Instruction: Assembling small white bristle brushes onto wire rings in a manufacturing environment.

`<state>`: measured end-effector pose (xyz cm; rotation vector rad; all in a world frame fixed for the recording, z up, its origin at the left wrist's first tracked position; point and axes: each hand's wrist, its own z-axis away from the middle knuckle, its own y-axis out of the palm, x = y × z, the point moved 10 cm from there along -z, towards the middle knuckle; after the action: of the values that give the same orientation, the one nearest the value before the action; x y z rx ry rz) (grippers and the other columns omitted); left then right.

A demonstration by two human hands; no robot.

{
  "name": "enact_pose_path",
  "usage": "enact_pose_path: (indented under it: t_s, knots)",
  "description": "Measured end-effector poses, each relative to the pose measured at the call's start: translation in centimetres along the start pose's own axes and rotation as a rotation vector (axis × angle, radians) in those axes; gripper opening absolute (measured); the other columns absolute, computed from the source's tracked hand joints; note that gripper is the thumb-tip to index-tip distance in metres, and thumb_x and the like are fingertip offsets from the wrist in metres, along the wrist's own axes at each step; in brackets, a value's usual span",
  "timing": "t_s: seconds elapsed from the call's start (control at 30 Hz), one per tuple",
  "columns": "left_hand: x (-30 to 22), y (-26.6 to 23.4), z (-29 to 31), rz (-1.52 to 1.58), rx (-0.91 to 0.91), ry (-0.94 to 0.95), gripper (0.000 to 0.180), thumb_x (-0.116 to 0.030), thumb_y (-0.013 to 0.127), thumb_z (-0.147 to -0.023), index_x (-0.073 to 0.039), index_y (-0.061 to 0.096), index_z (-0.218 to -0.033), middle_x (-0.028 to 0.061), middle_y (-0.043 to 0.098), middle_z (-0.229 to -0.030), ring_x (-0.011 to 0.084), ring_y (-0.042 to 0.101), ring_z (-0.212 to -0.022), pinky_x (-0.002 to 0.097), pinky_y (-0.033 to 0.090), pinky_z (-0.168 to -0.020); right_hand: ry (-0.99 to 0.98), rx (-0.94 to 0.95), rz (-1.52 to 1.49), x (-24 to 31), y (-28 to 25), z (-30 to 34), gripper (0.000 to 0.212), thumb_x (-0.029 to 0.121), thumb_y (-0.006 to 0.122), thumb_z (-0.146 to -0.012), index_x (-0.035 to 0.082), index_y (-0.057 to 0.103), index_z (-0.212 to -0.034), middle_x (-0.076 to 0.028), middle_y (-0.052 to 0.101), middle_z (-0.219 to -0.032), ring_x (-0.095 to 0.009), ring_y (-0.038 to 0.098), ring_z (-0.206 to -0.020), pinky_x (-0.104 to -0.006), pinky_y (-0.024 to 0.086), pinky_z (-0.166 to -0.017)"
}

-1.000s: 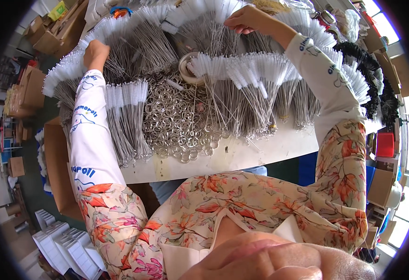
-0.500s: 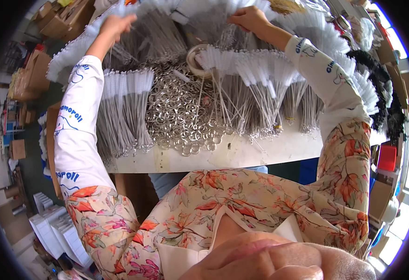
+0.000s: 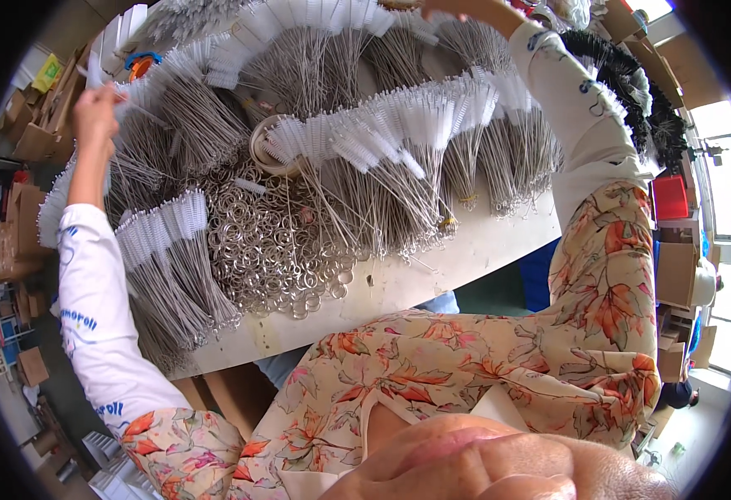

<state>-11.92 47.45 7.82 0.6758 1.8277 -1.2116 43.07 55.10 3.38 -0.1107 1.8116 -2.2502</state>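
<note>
My left hand (image 3: 97,117) is raised over the far left part of the table, with its fingers curled closed. A pale strip stands just above it, and I cannot make out whether it is in the grip. Close by lie bundles of white-bristled wire brushes (image 3: 203,108). At the far edge of the picture my right hand (image 3: 465,7) is mostly cut off, so its fingers are hidden; it is beyond the back rows of brushes. Between the near bundles is a heap of metal rings (image 3: 265,242), with a small white bristle piece (image 3: 250,186) on top.
A cream-coloured roll (image 3: 259,150) stands among the brushes. The white table edge (image 3: 299,329) runs in front of me. Black brushes (image 3: 624,83) lie at the far right, near a red bin (image 3: 671,197). Cardboard boxes (image 3: 25,221) stand on the left.
My view has turned, so the table now slants. My left hand has moved left and outward; my right hand has reached farther away, to the picture's upper edge.
</note>
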Motion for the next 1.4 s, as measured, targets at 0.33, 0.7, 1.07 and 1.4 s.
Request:
enact_pose_path:
  t_s: [0.33,0.7,1.07,1.4]
  knots:
    - [-11.2,-10.4,7.7,0.325,0.031,0.208,0.031,-0.016,0.055,-0.090,0.000,0.058,-0.116,-0.0044,0.053,-0.085,-0.0011,0.032,-0.058,0.0137,0.022,-0.048,0.205,0.034,0.198,-0.1,3.8,4.6,0.027,0.016,0.075,-0.063,0.004,0.065,-0.085,-0.010,0.066,-0.082,-0.029,0.065,-0.078,-0.0386,0.051,-0.065]
    - [-3.4,-18.7,20.3,0.364,0.013,0.007,0.041,-0.024,0.045,-0.096,0.001,0.044,-0.129,-0.0031,0.042,-0.080,-0.0023,0.029,-0.051,0.0131,0.021,-0.038,0.197,-0.046,0.236,-1.5,3.9,3.6,0.032,0.019,0.071,-0.062,0.007,0.065,-0.091,-0.013,0.066,-0.092,-0.028,0.064,-0.085,-0.0393,0.051,-0.069]
    - [2.1,-23.5,28.7,0.497,-0.272,-0.119,0.038,-0.025,0.041,-0.097,0.003,0.046,-0.123,-0.0015,0.037,-0.074,-0.0004,0.026,-0.047,0.0149,0.019,-0.036,0.159,-0.096,-0.925,-1.5,-1.8,2.0,0.013,0.016,0.052,-0.082,0.007,0.061,-0.083,-0.004,0.056,-0.067,-0.015,0.056,-0.059,-0.0294,0.044,-0.044]
    - [7.8,-25.2,33.0,0.570,-0.283,-0.254,0.034,-0.024,0.042,-0.097,0.002,0.052,-0.116,-0.0013,0.039,-0.075,-0.0001,0.027,-0.050,0.0147,0.019,-0.036,-0.020,-0.215,-0.335,-1.3,4.7,-3.9,0.031,0.021,0.070,-0.063,0.005,0.065,-0.090,-0.010,0.065,-0.079,-0.024,0.061,-0.070,-0.0370,0.048,-0.059]
